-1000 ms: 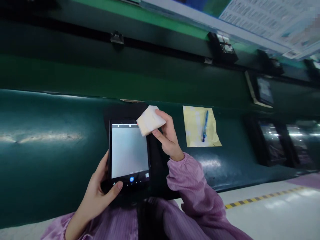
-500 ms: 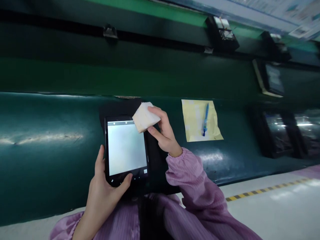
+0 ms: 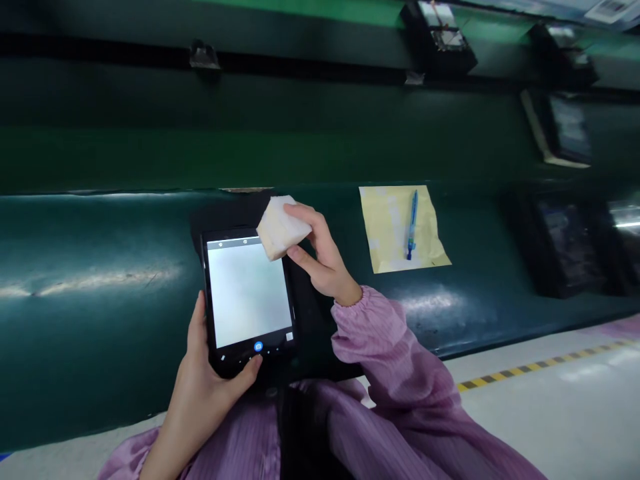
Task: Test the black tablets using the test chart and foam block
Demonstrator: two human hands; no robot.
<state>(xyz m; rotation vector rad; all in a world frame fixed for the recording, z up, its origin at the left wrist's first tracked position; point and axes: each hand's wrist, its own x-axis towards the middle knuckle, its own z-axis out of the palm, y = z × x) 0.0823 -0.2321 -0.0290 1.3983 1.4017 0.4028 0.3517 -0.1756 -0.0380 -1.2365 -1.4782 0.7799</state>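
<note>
A black tablet (image 3: 250,293) with a bright, nearly blank screen lies in front of me; a blue camera button shows near its lower edge. My left hand (image 3: 213,380) grips its lower left corner, thumb over the bottom bezel and fingers along the left side. Between thumb and fingers, my right hand (image 3: 320,253) pinches a white foam block (image 3: 281,227) with angled sides. The block is over the tablet's upper right corner and hides that part; I cannot tell whether they touch. Beneath the tablet is a black mat (image 3: 213,217), partly covered.
Right of my hands, a yellow sheet (image 3: 385,227) lies on the green bench (image 3: 100,347) with a blue pen (image 3: 412,223) on it. Several dark devices, one a black unit (image 3: 565,240), stand farther right. A striped floor line (image 3: 525,369) runs beyond the bench edge.
My left thumb has slid down slightly, and the blue camera button now shows above it. The view has shifted a little; my right hand still holds the foam block by the tablet's top corner.
</note>
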